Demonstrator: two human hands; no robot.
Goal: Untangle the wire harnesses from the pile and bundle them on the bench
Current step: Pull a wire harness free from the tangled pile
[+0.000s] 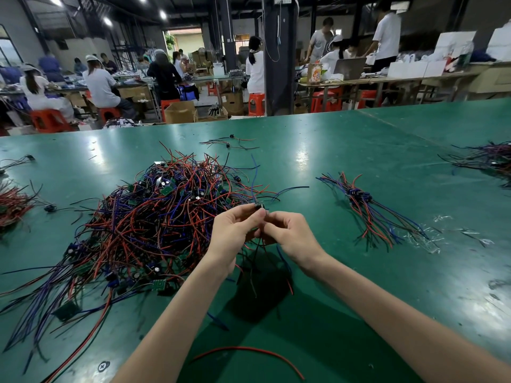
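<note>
A: Two hands up over the green bench (pixel 359 150), almost touching. State of the left hand (pixel 235 230)?

B: Curled. Pinches one wire harness (pixel 259 207) between thumb and forefinger, right at the small black housing at its head.

A: And the right hand (pixel 290 233)?

B: Curled as well. Meets the left just under that housing and grips the harness's dark leads. Thin black, blue and red strands hanging down between the wrists. Touching the bench or not: cannot tell.

A: Above the fingers?

B: A blue strand rising from the housing and arching back toward the pile (pixel 154 217).

A: Location of the pile?

B: Left of the hands, close beside the left wrist. A broad tangled mound of red, blue and black wires, with small green boards mixed in.

A: Anything already gathered?

B: A bundle (pixel 367 214) to the right, well apart from the hands, with housings clustered mid-length and wires fanned both ways.

A: Elsewhere?

B: Clear plastic scraps (pixel 425 239) just beyond the bundle. A loose red wire (pixel 249 351) near the front edge, between the forearms. Another dark heap (pixel 486 158) far right, and reddish wires (pixel 13 205) at the left edge. Seated workers (pixel 99 84) at other tables behind.
</note>
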